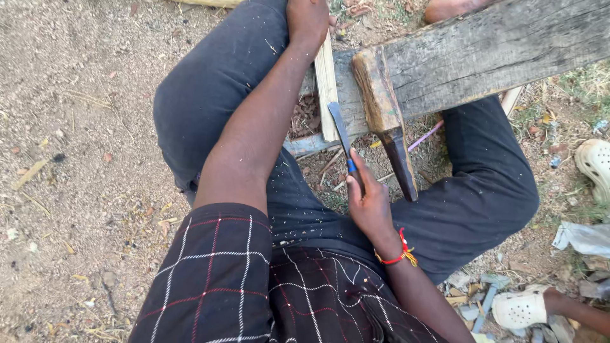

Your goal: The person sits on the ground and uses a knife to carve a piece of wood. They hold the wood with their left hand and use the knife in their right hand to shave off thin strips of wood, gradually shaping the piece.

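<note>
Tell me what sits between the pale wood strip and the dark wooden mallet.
In the head view, the chisel's blade, held by the right hand, lies between the pale strip and the mallet.

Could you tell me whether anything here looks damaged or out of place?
The weathered grey wooden beam is cracked along its grain. Pale wood flecks dot the dark trousers. The right hand grips a blue-handled chisel; the left hand steadies a pale wooden strip.

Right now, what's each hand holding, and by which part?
Right hand holds a chisel by its blue handle end, blade on the pale wood strip. Left hand presses that strip's far end; a closed grip cannot be told.
</note>
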